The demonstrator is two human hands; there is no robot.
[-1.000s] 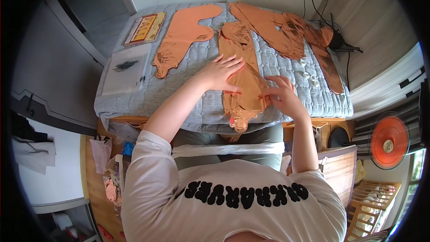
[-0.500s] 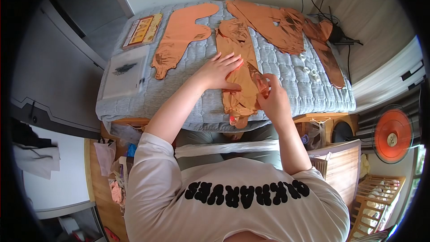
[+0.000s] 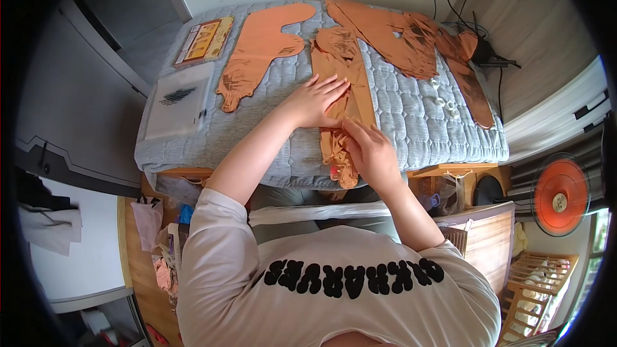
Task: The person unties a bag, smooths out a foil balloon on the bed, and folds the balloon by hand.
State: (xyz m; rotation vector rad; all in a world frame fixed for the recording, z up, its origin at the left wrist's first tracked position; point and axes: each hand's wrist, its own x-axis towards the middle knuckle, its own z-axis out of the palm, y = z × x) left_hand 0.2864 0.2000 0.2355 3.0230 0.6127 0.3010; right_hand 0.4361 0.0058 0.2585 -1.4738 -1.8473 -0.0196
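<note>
A flat, deflated rose-gold foil balloon point(image 3: 329, 65) lies lengthwise on the quilted bed in front of me, its right side folded over and its near end crumpled. My left hand point(image 3: 313, 104) rests flat on it with fingers spread, pressing it down. Close by, my right hand point(image 3: 374, 154) has its fingers closed on the folded foil edge, near my left thumb. What lies under its fingertips is partly hidden. A small red spot shows at the balloon's near end.
Another flat foil balloon point(image 3: 257, 48) lies to the left, with more foil pieces point(image 3: 411, 45) at the back right. A printed packet point(image 3: 204, 40) and a clear pouch point(image 3: 177, 104) sit at the left edge. Small white rolls point(image 3: 447, 104) lie right; a fan point(image 3: 561, 196) stands beyond.
My right hand has moved left, carrying the foil's right edge over toward my left hand. The near part of the balloon is now narrower and more crumpled. My left hand stays in place.
</note>
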